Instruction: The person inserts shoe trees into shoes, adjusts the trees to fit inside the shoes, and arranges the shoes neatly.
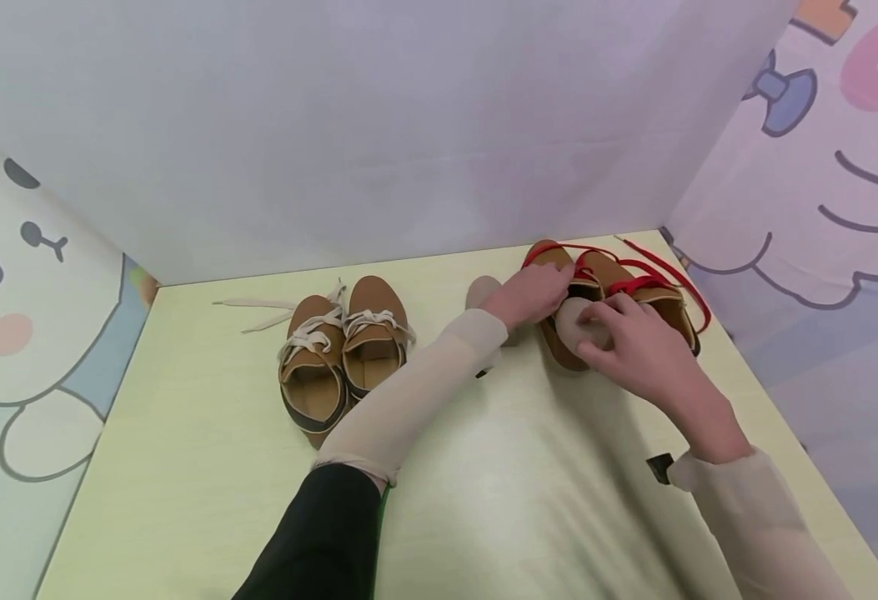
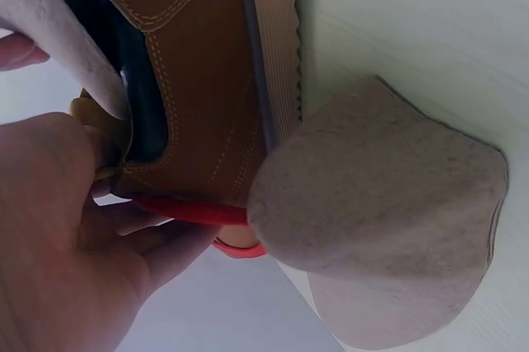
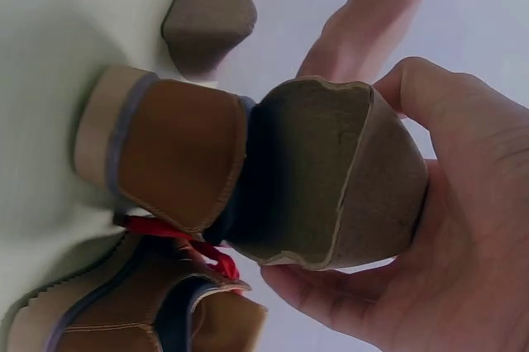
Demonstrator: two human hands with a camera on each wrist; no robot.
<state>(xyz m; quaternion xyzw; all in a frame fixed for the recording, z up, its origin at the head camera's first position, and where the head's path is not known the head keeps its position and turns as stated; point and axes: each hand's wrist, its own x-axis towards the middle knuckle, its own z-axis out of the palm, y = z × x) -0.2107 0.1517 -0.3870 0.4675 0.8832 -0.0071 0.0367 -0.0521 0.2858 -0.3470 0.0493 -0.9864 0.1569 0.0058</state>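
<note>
A brown shoe with red laces (image 1: 563, 354) stands at the back right of the table. My right hand (image 1: 641, 346) holds a grey-brown moulded pulp shoe insert (image 3: 380, 178) between thumb and fingers, its hollow end facing the shoe's heel. In the left wrist view, part of the insert (image 2: 78, 46) lies inside the shoe opening. My left hand (image 1: 534, 293) grips the shoe's tongue (image 2: 107, 133) at the front of the opening, fingers by the red lace (image 2: 194, 210). A second pulp insert (image 1: 482, 290) lies on the table left of the shoe. The other red-laced shoe (image 1: 679, 312) stands alongside, right.
Two brown shoes with whitish laces, one on the left (image 1: 311, 350) and one on the right (image 1: 373, 333), stand left of my left forearm. A loose lace (image 1: 258, 303) trails from them. Printed cloth walls (image 1: 408, 125) border the pale table (image 1: 206, 467) at the back and sides.
</note>
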